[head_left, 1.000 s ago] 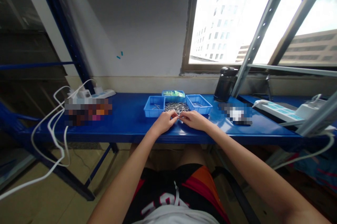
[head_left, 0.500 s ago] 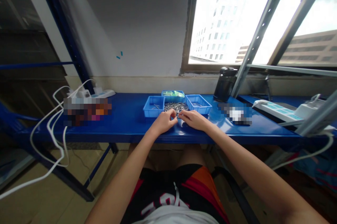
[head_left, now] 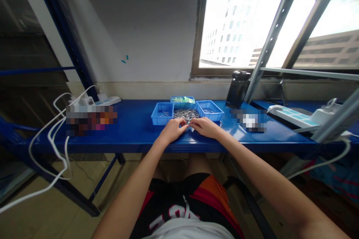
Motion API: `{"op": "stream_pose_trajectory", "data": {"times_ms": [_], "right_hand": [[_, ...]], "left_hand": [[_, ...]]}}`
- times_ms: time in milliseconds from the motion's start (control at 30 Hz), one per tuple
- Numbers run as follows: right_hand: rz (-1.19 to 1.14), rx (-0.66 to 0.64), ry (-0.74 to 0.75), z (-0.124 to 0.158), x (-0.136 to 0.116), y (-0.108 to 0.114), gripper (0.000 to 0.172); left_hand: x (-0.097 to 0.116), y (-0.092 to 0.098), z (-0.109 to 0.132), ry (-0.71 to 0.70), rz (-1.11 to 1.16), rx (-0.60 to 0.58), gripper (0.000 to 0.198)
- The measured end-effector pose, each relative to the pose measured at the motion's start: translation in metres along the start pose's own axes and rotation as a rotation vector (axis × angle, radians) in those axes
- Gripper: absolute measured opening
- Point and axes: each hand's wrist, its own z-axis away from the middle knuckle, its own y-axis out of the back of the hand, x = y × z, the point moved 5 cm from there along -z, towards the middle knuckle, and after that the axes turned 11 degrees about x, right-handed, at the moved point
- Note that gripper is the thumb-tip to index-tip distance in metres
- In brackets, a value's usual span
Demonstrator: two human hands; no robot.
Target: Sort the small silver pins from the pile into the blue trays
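Note:
A heap of small metal pieces [head_left: 186, 114] lies on the blue table between a left blue tray [head_left: 159, 120] and a right blue tray [head_left: 218, 116], each with a few metal pieces in it. Behind the heap, another blue tray [head_left: 183, 105] holds a green-and-clear packet [head_left: 183, 99]. At the heap's front edge, my left hand [head_left: 174, 129] has its fingers pinched together. My right hand [head_left: 206, 127] pinches close beside it, the fingertips of both nearly meeting. Whatever is between the fingers is too small to make out.
On the blue table [head_left: 134, 136], a black bottle [head_left: 238, 89] stands at the back right, near blurred items [head_left: 249, 120]. Power strips [head_left: 294, 116] lie at both sides. White cables [head_left: 54, 145] hang over the left part, beside more blurred items.
The fingertips of my two hands have come slightly closer together, and my left hand's fingers look more closed. The whole view has shifted a little.

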Motion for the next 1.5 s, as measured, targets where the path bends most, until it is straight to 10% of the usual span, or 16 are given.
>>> {"op": "stream_pose_trajectory", "data": {"times_ms": [600, 1500], "right_hand": [[-0.044, 0.02, -0.043, -0.001, 0.006, -0.003, 0.024], [-0.019, 0.115, 0.013, 0.001, 0.003, 0.001, 0.013]], "left_hand": [[0.008, -0.002, 0.005, -0.016, 0.151, -0.105, 0.043], [-0.002, -0.001, 0.002, 0.017, -0.146, -0.02, 0.019]]}}
